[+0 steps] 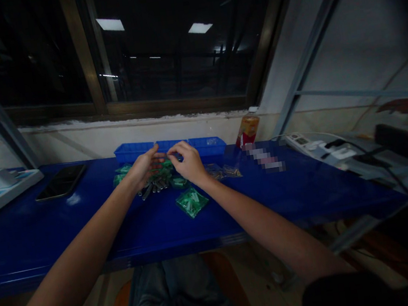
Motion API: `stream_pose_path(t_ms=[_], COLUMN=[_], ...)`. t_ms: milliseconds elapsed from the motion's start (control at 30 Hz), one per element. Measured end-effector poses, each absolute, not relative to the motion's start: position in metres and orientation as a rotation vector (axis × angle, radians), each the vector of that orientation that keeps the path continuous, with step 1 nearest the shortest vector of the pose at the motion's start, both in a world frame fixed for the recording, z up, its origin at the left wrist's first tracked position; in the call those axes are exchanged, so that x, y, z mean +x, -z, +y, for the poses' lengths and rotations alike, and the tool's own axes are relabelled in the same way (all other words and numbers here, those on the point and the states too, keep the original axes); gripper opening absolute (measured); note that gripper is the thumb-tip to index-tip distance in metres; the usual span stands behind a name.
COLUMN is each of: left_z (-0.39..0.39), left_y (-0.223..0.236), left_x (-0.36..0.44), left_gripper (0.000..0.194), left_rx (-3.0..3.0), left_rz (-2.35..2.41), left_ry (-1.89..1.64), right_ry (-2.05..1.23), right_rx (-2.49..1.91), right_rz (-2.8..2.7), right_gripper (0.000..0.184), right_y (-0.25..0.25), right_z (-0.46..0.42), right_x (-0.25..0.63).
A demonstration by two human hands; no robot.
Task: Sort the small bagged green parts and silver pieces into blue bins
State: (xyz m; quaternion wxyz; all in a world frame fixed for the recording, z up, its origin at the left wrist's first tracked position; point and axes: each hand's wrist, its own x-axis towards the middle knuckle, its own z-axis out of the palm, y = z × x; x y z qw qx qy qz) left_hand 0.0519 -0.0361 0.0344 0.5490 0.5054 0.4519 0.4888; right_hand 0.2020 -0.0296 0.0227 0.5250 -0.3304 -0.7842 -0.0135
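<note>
My left hand [144, 168] is over a pile of small metal parts [154, 186] and green packets, its fingers stretched out and apart. Beside it, my right hand [189, 164] has thumb and forefinger pinched together; whatever is between them is too small to make out. Both hands are in front of a long blue tray [208, 145], hiding part of it. Nearer to me, a green plastic packet [192, 203] with pale pieces inside lies flat on the blue table [154, 231]. Right of my right hand lie clear bags of small brass-coloured parts [231, 171].
A drink bottle [248, 129] stands at the back, right of the tray. On the left lie a phone [61, 182] and a white power strip [5, 193] with a plug. Another power strip [321, 149] with cables is on the right. A window [174, 50] rises behind the table.
</note>
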Motion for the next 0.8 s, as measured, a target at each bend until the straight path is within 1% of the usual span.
stream_pose_path(t_ms=[33,100,133,233,267,333,400,467,500,567,600,667,733,800], left_z=[-0.036,-0.035,-0.034,-0.033,-0.033,-0.031,-0.030,-0.028,-0.027,-0.026,-0.026,-0.026,-0.029,-0.032], left_y=[-0.034,-0.032,-0.032,-0.031,-0.031,-0.032,-0.031,-0.030,-0.029,-0.027,-0.026,-0.024,-0.024,-0.025], left_x=[0.052,0.053,0.053,0.056,0.056,0.055,0.054,0.053,0.053,0.053,0.054,0.055,0.057,0.059], left_gripper=[0.029,0.015,0.017,0.045,0.048,0.050,0.047,0.041,0.038,0.034,0.033,0.032,0.031,0.030], left_rx=[1.136,1.077,1.059,1.003,0.993,1.036,1.143,1.303,1.406,1.632,1.741,1.910,1.984,1.913], left_rz=[1.021,0.954,0.939,0.876,0.850,0.792,0.766,0.777,0.797,0.862,0.903,0.994,1.067,1.097], left_ry=[-1.127,-1.123,-1.157,-1.329,-1.391,-1.484,-1.538,-1.576,-1.591,-1.598,-1.582,-1.524,-1.468,-1.432], right_ry=[0.089,0.179,0.206,0.217,0.199,0.133,0.005,-0.203,-0.343,-0.649,-0.777,-0.906,-0.817,-0.584], right_rx=[-0.764,-0.746,-0.753,-0.802,-0.826,-0.882,-0.957,-1.036,-1.060,-1.062,-1.048,-1.030,-1.042,-1.062], right_rz=[-1.931,-2.012,-2.042,-2.068,-2.050,-1.987,-1.905,-1.809,-1.767,-1.690,-1.654,-1.592,-1.574,-1.641], right_gripper=[0.013,0.014,0.014,0.017,0.018,0.021,0.020,0.017,0.021,0.035,0.038,0.032,0.020,0.015], right_y=[-0.022,-0.021,-0.020,-0.018,-0.017,-0.017,-0.018,-0.019,-0.020,-0.022,-0.022,-0.022,-0.020,-0.019], right_z=[-0.032,-0.036,-0.038,-0.040,-0.040,-0.039,-0.036,-0.032,-0.030,-0.026,-0.025,-0.023,-0.021,-0.022], right_x=[0.201,0.198,0.197,0.193,0.193,0.192,0.192,0.193,0.194,0.195,0.195,0.196,0.197,0.198])
